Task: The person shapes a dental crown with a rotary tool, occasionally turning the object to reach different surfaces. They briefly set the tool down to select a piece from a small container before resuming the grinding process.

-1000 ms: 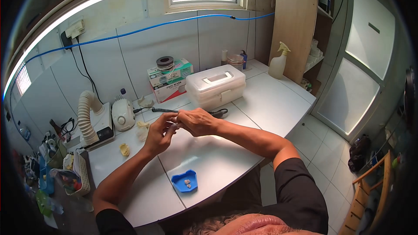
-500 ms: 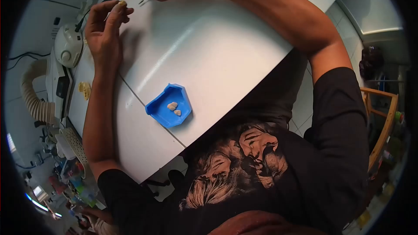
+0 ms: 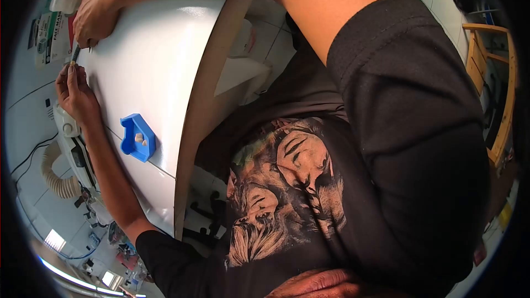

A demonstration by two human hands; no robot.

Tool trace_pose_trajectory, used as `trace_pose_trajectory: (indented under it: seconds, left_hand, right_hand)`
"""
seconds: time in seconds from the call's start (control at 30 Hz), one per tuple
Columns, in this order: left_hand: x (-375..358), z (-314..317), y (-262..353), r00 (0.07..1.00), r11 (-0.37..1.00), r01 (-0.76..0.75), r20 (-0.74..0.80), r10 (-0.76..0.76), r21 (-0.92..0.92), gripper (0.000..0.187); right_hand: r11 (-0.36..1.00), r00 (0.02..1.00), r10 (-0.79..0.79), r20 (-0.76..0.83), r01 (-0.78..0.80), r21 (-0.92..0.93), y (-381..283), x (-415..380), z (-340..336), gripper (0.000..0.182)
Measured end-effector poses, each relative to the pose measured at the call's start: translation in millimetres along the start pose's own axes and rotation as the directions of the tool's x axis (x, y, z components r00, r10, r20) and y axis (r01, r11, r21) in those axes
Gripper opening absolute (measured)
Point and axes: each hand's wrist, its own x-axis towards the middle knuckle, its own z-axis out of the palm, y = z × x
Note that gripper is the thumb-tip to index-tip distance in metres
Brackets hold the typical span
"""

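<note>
Near the table's far left edge, my left hand (image 3: 77,95) pinches a tiny yellowish piece (image 3: 72,63) between thumb and fingertips. My right hand (image 3: 98,17) is just above it, its fingers curled round a slim dark tool (image 3: 76,53). The tool's lower end meets or nearly meets the yellowish piece; exact contact is too small to tell. A blue angular tray (image 3: 144,128) sits on the white table (image 3: 160,72), to the right of my left forearm. Small pale pieces (image 3: 140,139) lie inside the tray.
A white machine (image 3: 68,127) with a ribbed beige hose (image 3: 55,179) stands beyond my left forearm. A face mask box (image 3: 57,36) is at the upper left. The table's front edge runs beside my body. A wooden frame (image 3: 475,63) stands at the right.
The view has shifted, so the tray and table appear further left. More of my right hand now shows, with the dark tool at the piece in my left hand.
</note>
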Motion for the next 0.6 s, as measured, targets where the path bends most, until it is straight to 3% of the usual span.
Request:
trace_pose_trajectory:
  seconds: [0.17,0.27,0.4,0.47,0.6]
  left_hand:
    - [-4,1,-7,0.996,0.999,-0.03,-0.082,0.027,-0.032,0.014]
    - [-8,18,0,0.995,0.998,-0.058,-0.087,0.055,-0.033,0.014]
    - [-16,34,9,0.999,0.999,-0.021,-0.041,0.019,-0.045,0.016]
    - [-20,45,17,0.999,0.99,0.038,-0.029,-0.042,-0.133,0.014]
    - [-28,61,29,0.996,0.964,0.082,-0.025,-0.091,-0.252,0.017]
  right_hand:
    - [0.996,0.996,0.089,-0.025,-0.088,0.022,-14,-1,7,0.016]
    - [0.98,0.974,0.195,0.113,-0.198,0.02,-31,-15,-27,0.016]
    - [0.985,0.988,0.152,0.04,-0.148,-0.083,-24,-15,-25,0.016]
    - [0.951,0.949,0.307,0.072,-0.309,0.005,-32,-25,-35,0.018]
    - [0.939,0.939,0.342,-0.026,-0.343,-0.008,-39,-43,-42,0.017]
